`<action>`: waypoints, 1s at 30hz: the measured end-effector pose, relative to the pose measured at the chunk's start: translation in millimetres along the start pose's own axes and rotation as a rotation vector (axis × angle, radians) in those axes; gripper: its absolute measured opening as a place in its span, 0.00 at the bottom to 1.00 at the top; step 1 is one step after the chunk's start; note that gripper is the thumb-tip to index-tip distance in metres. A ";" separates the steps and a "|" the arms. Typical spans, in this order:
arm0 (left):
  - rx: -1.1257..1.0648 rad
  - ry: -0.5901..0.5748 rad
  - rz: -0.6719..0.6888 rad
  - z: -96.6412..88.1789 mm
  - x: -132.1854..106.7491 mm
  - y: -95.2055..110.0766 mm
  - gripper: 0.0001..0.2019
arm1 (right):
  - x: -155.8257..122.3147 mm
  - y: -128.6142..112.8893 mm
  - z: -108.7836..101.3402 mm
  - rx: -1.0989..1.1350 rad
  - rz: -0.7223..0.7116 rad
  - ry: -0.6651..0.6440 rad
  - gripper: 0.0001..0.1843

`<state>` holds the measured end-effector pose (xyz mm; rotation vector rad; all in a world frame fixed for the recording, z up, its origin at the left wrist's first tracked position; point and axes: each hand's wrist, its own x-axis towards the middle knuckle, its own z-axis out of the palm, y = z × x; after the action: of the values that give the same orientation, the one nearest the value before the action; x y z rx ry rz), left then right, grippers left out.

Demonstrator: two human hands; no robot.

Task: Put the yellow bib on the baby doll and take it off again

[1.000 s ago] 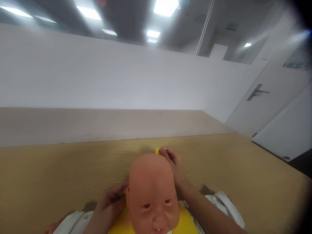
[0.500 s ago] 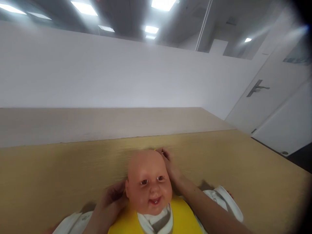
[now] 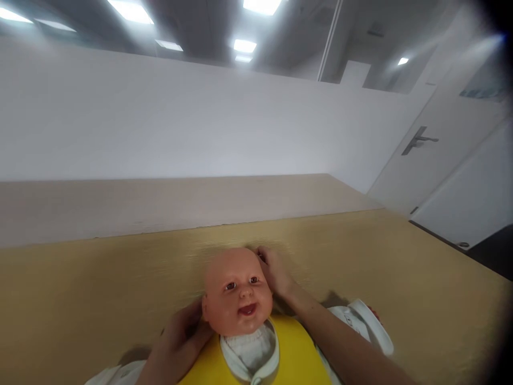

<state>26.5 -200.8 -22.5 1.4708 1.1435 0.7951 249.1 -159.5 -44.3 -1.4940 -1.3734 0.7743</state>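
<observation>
A baby doll lies on its back on the wooden tabletop, its bald head (image 3: 238, 294) away from me. A yellow bib (image 3: 298, 353) covers its chest, over white clothing (image 3: 356, 323) with a pale collar (image 3: 272, 355). My left hand (image 3: 180, 334) is beside the doll's neck and ear, thumb near the bib's edge, fingers curled inward and partly hidden. Past the other side of the head, my right hand (image 3: 274, 270) bends in behind it, fingertips out of sight. Both hands look closed; whatever they hold is hidden by the head.
The wooden tabletop (image 3: 120, 278) meets a paler board (image 3: 160, 203) along its far edge. Beyond rises a white wall (image 3: 180, 123) with glass above. A white door (image 3: 433, 160) with a metal handle (image 3: 414, 140) stands at the right.
The doll's head has tipped back slightly, showing more of the collar beneath its chin. My right hand has shifted slightly, still behind the head. The whole view has moved a little.
</observation>
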 end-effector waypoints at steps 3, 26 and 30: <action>0.077 -0.017 -0.008 -2.0 1.2 -3.5 0.12 | 0.9 -0.4 -2.1 -0.132 -0.003 -0.012 0.13; 0.337 -0.155 0.057 -10.6 5.9 -14.9 0.16 | -6.2 -24.2 -15.5 -0.709 0.021 -0.115 0.13; 0.356 -0.138 0.050 -9.6 5.4 -17.0 0.17 | -5.5 -26.3 -16.2 -0.758 0.053 -0.146 0.09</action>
<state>15.3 -192.9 -37.4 1.8245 1.1881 0.5296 252.7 -169.9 -14.9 -2.0806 -1.8654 0.4022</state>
